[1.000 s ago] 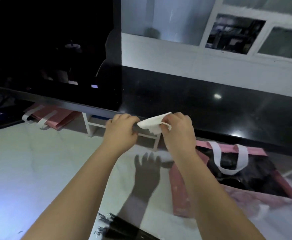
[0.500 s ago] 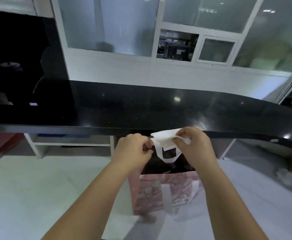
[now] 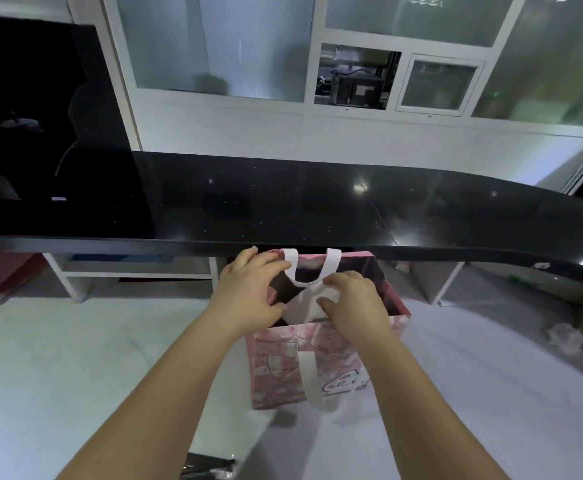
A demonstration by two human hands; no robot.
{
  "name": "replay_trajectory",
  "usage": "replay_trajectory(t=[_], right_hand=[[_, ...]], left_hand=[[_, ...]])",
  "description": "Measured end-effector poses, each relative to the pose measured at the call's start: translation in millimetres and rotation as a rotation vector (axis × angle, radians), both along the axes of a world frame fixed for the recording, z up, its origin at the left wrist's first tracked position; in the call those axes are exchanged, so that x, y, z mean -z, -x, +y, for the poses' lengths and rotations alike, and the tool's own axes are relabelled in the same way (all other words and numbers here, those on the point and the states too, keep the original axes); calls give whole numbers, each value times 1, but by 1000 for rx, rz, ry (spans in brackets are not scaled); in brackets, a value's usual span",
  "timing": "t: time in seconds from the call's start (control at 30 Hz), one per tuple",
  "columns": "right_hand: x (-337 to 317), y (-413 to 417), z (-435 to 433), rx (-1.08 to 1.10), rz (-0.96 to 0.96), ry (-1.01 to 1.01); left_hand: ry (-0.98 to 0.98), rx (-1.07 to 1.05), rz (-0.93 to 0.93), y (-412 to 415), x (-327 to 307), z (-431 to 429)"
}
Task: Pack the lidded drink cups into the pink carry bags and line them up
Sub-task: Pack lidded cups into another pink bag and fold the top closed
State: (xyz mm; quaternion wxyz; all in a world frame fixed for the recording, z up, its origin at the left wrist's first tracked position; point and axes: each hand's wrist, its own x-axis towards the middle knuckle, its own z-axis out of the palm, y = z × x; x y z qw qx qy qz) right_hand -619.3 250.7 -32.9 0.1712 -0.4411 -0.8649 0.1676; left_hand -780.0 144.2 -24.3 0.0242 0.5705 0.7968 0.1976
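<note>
Pink carry bag (image 3: pixel 283 362), boxy, printed; right hand (image 3: pixel 352 299) pinches white sheet (image 3: pixel 302 306).

No legible text, label, brand, number or sign is being shown anywhere in the head view. Only cartoon drawings are being displayed on the front of the pink carry bag (image 3: pixel 276 368), with no lettering being made out among them. The dark machine (image 3: pixel 355 86) in the background is being seen too blurred for any marking.
</note>
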Motion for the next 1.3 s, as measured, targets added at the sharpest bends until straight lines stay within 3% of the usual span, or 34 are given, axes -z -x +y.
replay_trajectory(t=[0.1,0.37,0.47,0.53,0.63,0.7,0.83,1.07,1.17,1.3], right_hand=[[-5,-9,5,4,152,-11],[-13,-84,31,120,688,126],[16,-108,34,239,882,314],[40,-121,38,167,1037,526],[65,-125,37,-36,969,740],[70,-119,31,-103,924,768],[72,-104,16,-57,982,713],[83,-106,5,20,1018,624],[80,-106,6,-24,1001,641],[74,-101,15,-16,921,657]], left_hand=[[-119,-2,-50,0,6,-4],[-586,-219,-481,-11,20,-26],[-636,-252,-710,-25,40,-47],[-639,-202,-869,-37,58,-59],[-586,-187,-976,-56,80,-59],[-599,-240,-1039,-65,82,-53],[-625,-304,-1110,-70,79,-46],[-757,-450,-997,-79,84,-51],[-774,-403,-1048,-80,81,-51],[-649,-289,-1073,-74,71,-50]])
